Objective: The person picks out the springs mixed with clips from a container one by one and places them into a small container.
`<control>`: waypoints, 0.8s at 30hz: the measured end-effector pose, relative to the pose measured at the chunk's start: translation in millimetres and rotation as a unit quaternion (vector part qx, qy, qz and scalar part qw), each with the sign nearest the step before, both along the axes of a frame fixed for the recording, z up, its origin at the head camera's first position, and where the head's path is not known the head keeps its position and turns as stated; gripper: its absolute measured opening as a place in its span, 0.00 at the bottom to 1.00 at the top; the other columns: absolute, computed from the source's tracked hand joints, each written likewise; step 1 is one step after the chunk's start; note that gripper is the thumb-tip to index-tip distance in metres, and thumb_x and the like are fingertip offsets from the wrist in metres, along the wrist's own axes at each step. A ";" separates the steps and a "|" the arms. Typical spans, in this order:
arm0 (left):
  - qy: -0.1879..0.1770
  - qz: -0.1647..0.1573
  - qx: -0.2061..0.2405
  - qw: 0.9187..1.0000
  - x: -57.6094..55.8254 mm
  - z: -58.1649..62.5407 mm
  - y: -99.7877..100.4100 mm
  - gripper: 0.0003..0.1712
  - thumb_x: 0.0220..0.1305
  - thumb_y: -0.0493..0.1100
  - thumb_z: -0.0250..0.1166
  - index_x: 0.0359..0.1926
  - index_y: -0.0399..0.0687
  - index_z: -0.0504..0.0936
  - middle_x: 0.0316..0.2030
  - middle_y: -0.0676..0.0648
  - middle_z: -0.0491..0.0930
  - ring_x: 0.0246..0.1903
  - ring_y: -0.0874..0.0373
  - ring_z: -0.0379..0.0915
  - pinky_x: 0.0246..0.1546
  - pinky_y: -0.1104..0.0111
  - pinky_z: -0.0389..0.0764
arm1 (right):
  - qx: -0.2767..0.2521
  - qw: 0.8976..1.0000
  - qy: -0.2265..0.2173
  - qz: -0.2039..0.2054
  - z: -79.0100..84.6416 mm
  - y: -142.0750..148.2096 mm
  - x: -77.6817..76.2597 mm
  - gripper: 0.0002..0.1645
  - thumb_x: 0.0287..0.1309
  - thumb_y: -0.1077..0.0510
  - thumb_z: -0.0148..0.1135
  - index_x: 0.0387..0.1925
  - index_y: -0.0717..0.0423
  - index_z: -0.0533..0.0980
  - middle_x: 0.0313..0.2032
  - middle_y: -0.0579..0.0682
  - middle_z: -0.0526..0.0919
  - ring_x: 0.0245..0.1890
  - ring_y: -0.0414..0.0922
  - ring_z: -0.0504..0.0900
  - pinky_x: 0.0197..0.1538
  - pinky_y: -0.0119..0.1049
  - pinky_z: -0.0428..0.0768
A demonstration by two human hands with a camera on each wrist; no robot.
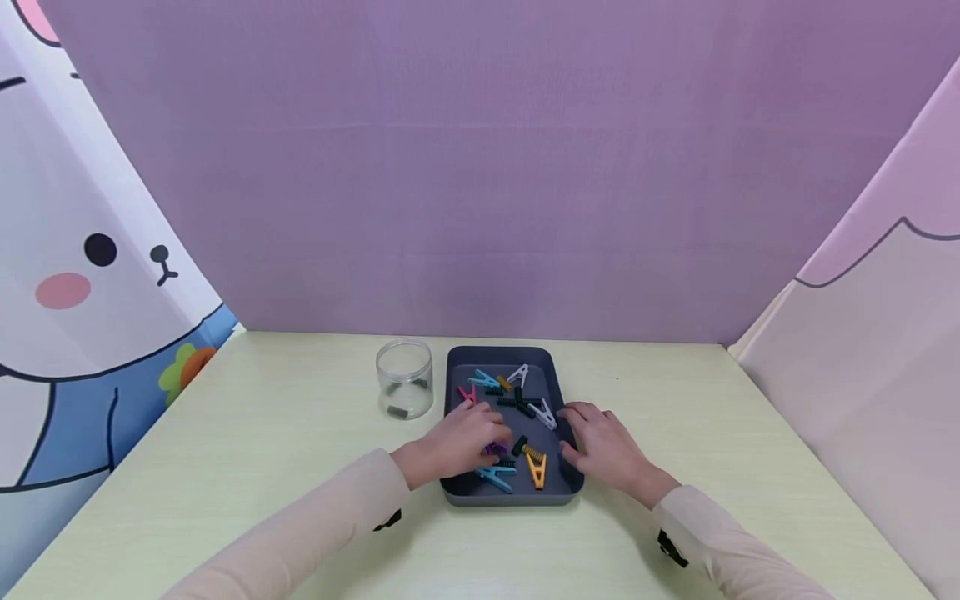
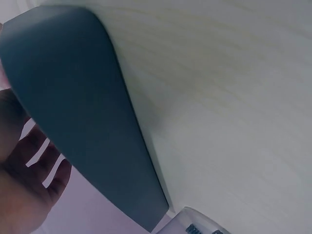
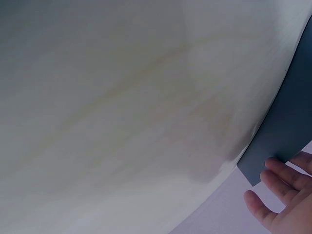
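My left hand [image 1: 465, 437] reaches over the left side of a dark grey tray [image 1: 551, 367], its fingers bent down around a purple clip [image 1: 495, 448]. Whether they pinch that clip I cannot tell. Just below them lies a blue clip [image 1: 497, 477], with a yellow clip [image 1: 537, 471] to its right. My right hand [image 1: 603, 446] rests at the tray's right rim, fingers loosely bent. Its fingertips meet the tray's outer wall [image 3: 287, 126] in the right wrist view. Further up the tray are a pink clip [image 1: 467, 393], another blue clip [image 1: 485, 379] and white clips [image 1: 543, 414].
Several small dark ridged pieces [image 1: 519, 403] lie among the clips. A clear round jar [image 1: 405, 367] with a few dark pieces in it stands left of the tray on the pale tabletop [image 1: 300, 417]. A purple cloth [image 1: 480, 208] hangs behind the table.
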State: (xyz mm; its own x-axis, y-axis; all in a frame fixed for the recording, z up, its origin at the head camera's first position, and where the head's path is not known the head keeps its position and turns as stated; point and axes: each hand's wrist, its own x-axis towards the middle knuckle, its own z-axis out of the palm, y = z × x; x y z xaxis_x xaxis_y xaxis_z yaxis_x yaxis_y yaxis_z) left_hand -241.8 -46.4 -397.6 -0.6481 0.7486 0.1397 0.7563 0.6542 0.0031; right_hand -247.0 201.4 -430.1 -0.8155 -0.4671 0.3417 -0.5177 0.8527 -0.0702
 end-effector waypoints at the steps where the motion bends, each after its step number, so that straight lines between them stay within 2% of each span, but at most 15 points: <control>1: 0.000 -0.001 -0.002 1.000 0.0 -0.6 0.4 0.10 0.53 0.48 0.67 0.38 0.61 0.82 0.36 0.60 0.79 0.42 0.61 0.70 0.55 0.55 0.68 | 0.000 1.000 0.000 0.000 0.0 0.1 0.0 0.25 0.49 0.50 0.62 0.49 0.57 0.74 0.51 0.53 0.76 0.54 0.50 0.72 0.48 0.49 0.73; 11: -0.016 -0.004 -0.015 1.000 1.2 -1.4 3.5 0.09 0.54 0.47 0.66 0.39 0.61 0.82 0.37 0.61 0.78 0.42 0.62 0.70 0.52 0.59 0.69 | 0.001 1.000 0.005 0.000 0.7 0.4 1.0 0.25 0.48 0.50 0.62 0.49 0.57 0.74 0.50 0.53 0.76 0.53 0.50 0.73 0.48 0.49 0.73; 24: -0.015 -0.005 -0.029 0.999 1.0 -2.7 6.2 0.10 0.54 0.49 0.66 0.39 0.62 0.82 0.37 0.61 0.78 0.42 0.62 0.70 0.46 0.65 0.69 | 0.002 1.000 -0.001 -0.003 1.2 0.4 1.6 0.26 0.49 0.50 0.62 0.49 0.57 0.74 0.51 0.53 0.75 0.54 0.50 0.72 0.49 0.49 0.73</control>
State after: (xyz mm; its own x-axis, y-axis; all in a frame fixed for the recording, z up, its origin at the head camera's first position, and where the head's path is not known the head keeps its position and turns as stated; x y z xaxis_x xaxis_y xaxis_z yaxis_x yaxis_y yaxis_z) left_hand -240.7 -40.3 -400.3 -0.6438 0.7615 0.0752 0.7631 0.6462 -0.0117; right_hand -245.4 201.9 -428.9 -0.8187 -0.4641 0.3382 -0.5132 0.8556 -0.0681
